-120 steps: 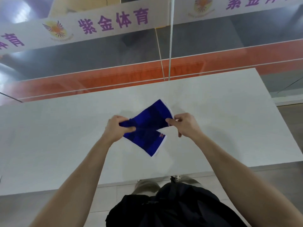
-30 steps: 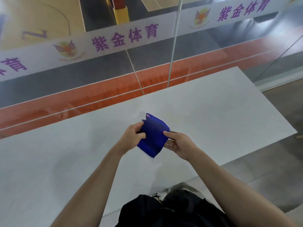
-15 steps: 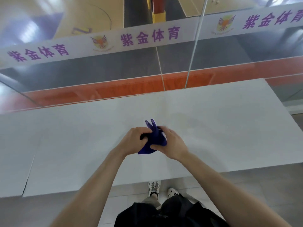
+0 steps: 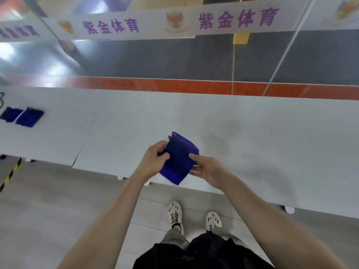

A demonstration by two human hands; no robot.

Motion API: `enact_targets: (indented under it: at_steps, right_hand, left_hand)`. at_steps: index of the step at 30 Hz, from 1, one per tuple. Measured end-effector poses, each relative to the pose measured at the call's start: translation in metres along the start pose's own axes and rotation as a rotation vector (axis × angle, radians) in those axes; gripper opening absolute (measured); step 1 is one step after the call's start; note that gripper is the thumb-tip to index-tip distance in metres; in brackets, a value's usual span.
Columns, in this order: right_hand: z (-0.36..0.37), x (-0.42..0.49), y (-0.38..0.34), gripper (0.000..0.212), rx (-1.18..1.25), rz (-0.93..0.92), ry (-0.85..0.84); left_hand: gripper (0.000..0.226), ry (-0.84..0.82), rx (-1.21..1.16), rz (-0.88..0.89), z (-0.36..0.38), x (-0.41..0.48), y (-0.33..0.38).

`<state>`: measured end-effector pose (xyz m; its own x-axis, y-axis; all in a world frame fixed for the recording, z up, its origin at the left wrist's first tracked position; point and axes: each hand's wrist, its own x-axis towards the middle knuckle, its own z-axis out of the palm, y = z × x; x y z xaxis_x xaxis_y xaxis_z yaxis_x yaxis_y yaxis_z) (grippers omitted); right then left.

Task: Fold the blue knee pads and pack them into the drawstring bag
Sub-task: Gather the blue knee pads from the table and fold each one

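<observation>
A folded blue knee pad (image 4: pixel 179 159) is held in the air above the near edge of the white table (image 4: pixel 252 144). My left hand (image 4: pixel 154 161) grips its left side, thumb on top. My right hand (image 4: pixel 206 168) pinches its right edge between thumb and fingers. Two more folded blue knee pads (image 4: pixel 22 116) lie side by side on the table at the far left. A thin dark cord (image 4: pixel 2 100) shows at the left frame edge; whether it belongs to the drawstring bag I cannot tell.
A glass wall with a white banner bearing purple characters (image 4: pixel 237 18) stands behind the table. The grey floor and my white shoes (image 4: pixel 194 215) show below the table's near edge. Yellow-black hazard tape (image 4: pixel 10 174) marks the floor at left.
The view has swung left, bringing the two folded pads at far left into sight. The pad bunched between my hands half a second ago is now a flat folded rectangle.
</observation>
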<state>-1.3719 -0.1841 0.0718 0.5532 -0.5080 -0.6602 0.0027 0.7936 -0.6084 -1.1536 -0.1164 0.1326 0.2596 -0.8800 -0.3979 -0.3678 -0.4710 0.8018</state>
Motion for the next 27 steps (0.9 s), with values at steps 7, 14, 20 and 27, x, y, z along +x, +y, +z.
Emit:
enact_targets:
  at_steps: [7,14,20,27]
  right_hand:
    - [0.063,0.006,-0.017,0.022,-0.43,-0.471,0.201]
    - [0.12,0.01,-0.019,0.06,-0.914,-0.874,0.2]
    - [0.173,0.016,-0.001,0.055,-0.645,-0.572,0.187]
    - [0.224,0.016,0.008,0.026,-0.7,-0.285,-0.051]
  left_hand:
    - [0.02,0.053,-0.38,-0.095,-0.043,-0.009,-0.027]
    - [0.041,0.023,-0.433,-0.036,-0.11,-0.014,-0.059]
    - [0.046,-0.048,-0.337,-0.025,-0.166,-0.017,-0.087]
    - [0.036,-0.164,-0.118,0.079,-0.22,-0.019,-0.091]
